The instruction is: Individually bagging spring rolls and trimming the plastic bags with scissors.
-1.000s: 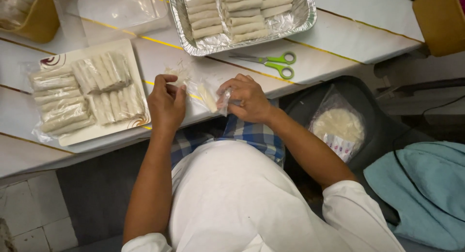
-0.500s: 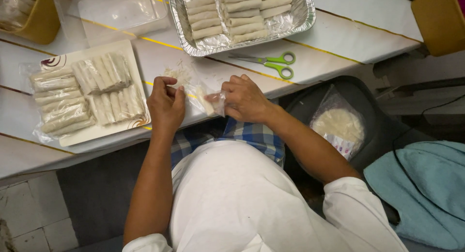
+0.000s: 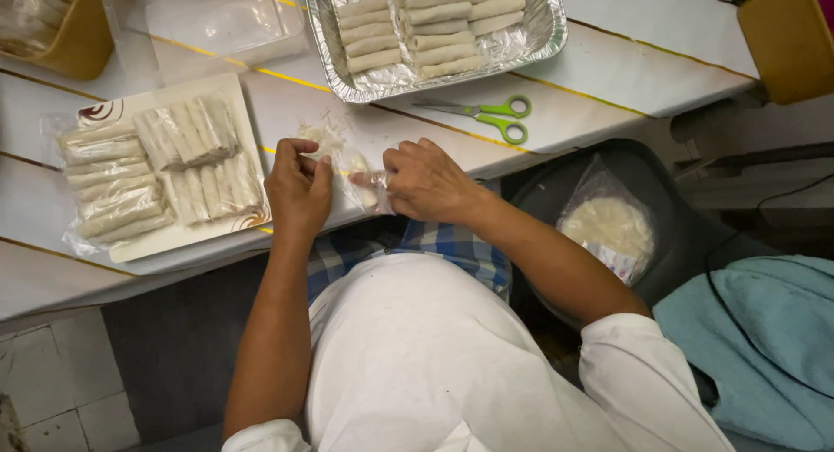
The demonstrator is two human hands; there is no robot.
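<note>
Clear bag (image 3: 352, 170) between both hands, beside tray (image 3: 239, 92), foil pan (image 3: 543, 26), scissors (image 3: 486, 115).

- One foil tray (image 3: 547, 31) on the desk (image 3: 625, 70), holding two columns of pale rolls (image 3: 417, 26); roughly five show in each.
- One white plate (image 3: 187, 237) carrying four clear packs of rolls (image 3: 148, 170).
- One pair of green-handled scissors (image 3: 486, 115).
- One bag of round wrappers (image 3: 608, 226).
- Two hands: left hand (image 3: 298, 190), right hand (image 3: 427, 181).
</note>
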